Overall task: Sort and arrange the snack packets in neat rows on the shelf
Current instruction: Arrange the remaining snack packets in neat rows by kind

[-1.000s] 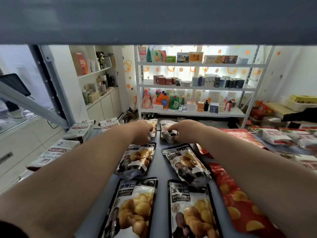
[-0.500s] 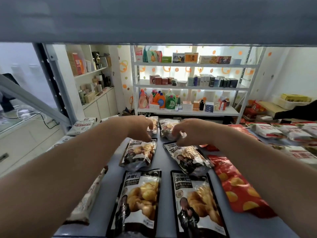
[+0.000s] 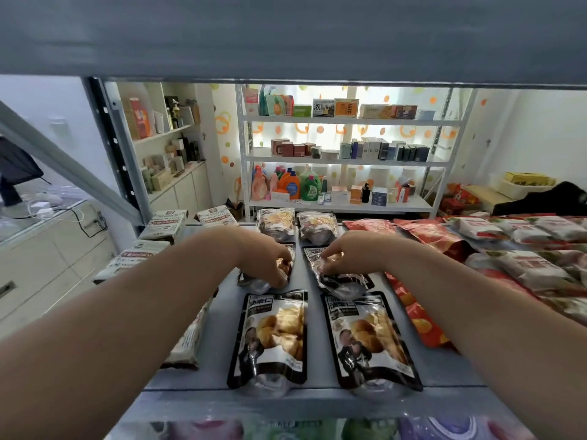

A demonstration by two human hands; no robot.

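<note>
Black chestnut snack packets lie in two columns on the grey shelf [image 3: 313, 331]. The far pair [image 3: 275, 221] [image 3: 318, 224] lies at the back edge. Closest to me is the near pair [image 3: 273, 339] [image 3: 371, 342], flat at the front edge. My left hand [image 3: 270, 260] reaches in with curled fingers and grips the middle-left packet [image 3: 254, 283], which it mostly covers. My right hand [image 3: 344, 254] pinches the upper part of the middle-right packet [image 3: 346, 282].
Red snack packets [image 3: 422, 323] lie in a column right of the black ones, with white-and-red packets [image 3: 524, 268] beyond them. White packets [image 3: 163, 223] line the shelf's left side. A shelf board [image 3: 286, 36] hangs low overhead. A stocked rack [image 3: 336, 188] stands behind.
Both hands have drawn back from the far pair of black packets to the middle pair. The far pair now lies uncovered at the back edge.
</note>
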